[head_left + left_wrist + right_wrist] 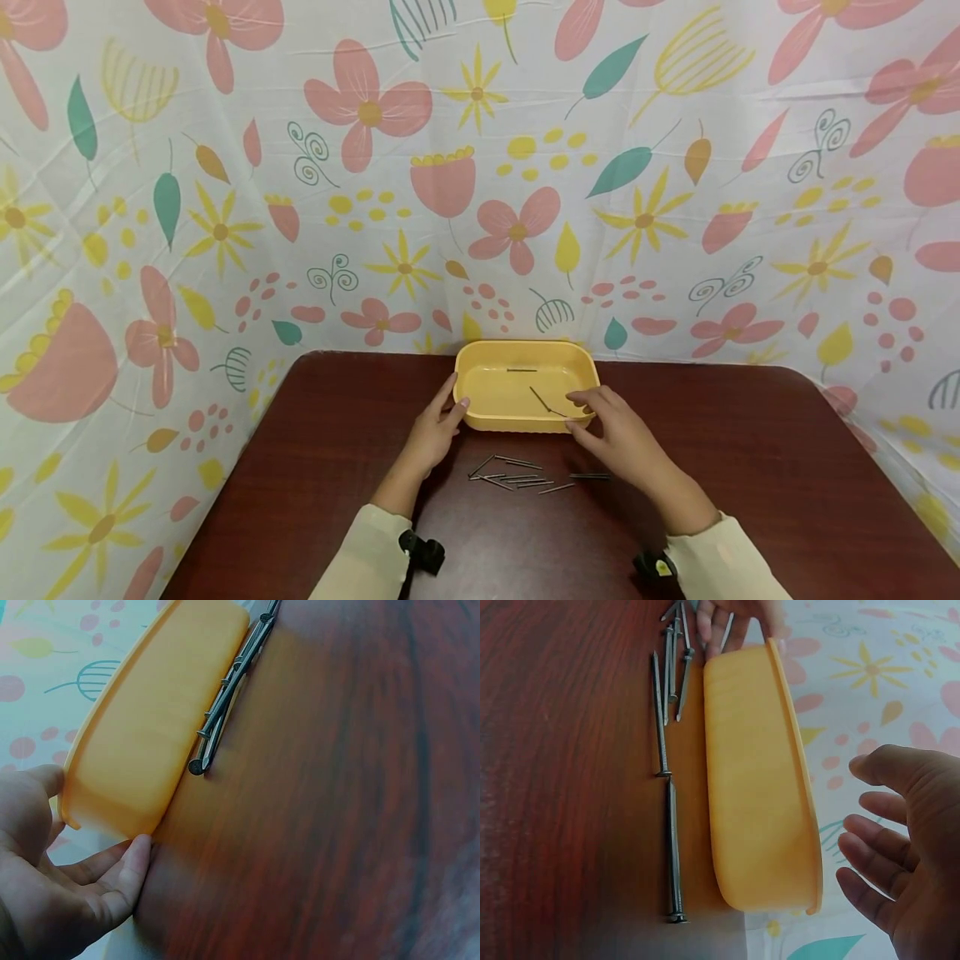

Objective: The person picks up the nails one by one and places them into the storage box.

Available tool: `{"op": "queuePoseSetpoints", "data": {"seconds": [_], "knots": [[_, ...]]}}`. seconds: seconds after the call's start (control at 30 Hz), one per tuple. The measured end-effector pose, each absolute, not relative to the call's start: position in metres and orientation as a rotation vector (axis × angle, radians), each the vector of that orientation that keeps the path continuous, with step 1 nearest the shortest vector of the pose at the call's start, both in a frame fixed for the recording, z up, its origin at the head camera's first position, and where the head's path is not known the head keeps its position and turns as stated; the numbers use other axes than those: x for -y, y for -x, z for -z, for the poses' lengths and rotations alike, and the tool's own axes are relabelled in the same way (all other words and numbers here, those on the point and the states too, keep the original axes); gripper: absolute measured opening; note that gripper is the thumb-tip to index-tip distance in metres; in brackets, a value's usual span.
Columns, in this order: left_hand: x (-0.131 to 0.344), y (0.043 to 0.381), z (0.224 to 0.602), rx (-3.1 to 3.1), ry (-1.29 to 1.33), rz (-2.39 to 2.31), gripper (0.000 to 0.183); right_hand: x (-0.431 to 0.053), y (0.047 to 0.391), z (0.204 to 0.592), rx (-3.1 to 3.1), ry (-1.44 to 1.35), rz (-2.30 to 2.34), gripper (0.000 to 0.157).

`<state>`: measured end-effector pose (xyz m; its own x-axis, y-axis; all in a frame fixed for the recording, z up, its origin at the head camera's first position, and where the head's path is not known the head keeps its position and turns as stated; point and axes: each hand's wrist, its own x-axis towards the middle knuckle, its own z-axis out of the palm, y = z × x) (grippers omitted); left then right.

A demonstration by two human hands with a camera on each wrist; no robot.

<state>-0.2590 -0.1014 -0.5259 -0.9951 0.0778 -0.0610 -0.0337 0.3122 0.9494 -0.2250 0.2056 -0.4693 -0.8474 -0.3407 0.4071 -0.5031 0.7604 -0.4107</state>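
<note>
A yellow plastic tray (495, 422) stands on the table, and dark steel nails (539, 398) lie inside it. At its left end my left hand (433, 433) holds it, thumb near the front corner and fingers along the side. In the left wrist view, that hand's fingertips touch the tray wall (142, 720). My right hand (622, 437) is over the right front corner of the tray, its thumb and fingers spread apart. Nothing shows between its fingers in the right wrist view. Several loose nails (517, 479) lie scattered in front of the tray.
More nails (589, 476) lie on the table below my right hand. The dark red-brown wooden table (360, 400) ends just behind the tray, against a flower-patterned cloth (517, 192). Small black cameras (422, 552) are strapped at both wrists.
</note>
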Motion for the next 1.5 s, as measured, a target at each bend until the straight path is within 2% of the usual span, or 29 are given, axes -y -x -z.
{"op": "queuePoseSetpoints", "data": {"seconds": [0.83,1.5], "knots": [[0.101,0.26,0.525,-2.465,-0.056,-1.796,0.061,-0.215,0.204,0.484,2.955,-0.68,-0.677,0.015],[0.102,0.258,0.523,-2.448,-0.059,-1.798,0.062,-0.228,0.203,0.499,2.991,-0.734,-0.684,0.016]]}}
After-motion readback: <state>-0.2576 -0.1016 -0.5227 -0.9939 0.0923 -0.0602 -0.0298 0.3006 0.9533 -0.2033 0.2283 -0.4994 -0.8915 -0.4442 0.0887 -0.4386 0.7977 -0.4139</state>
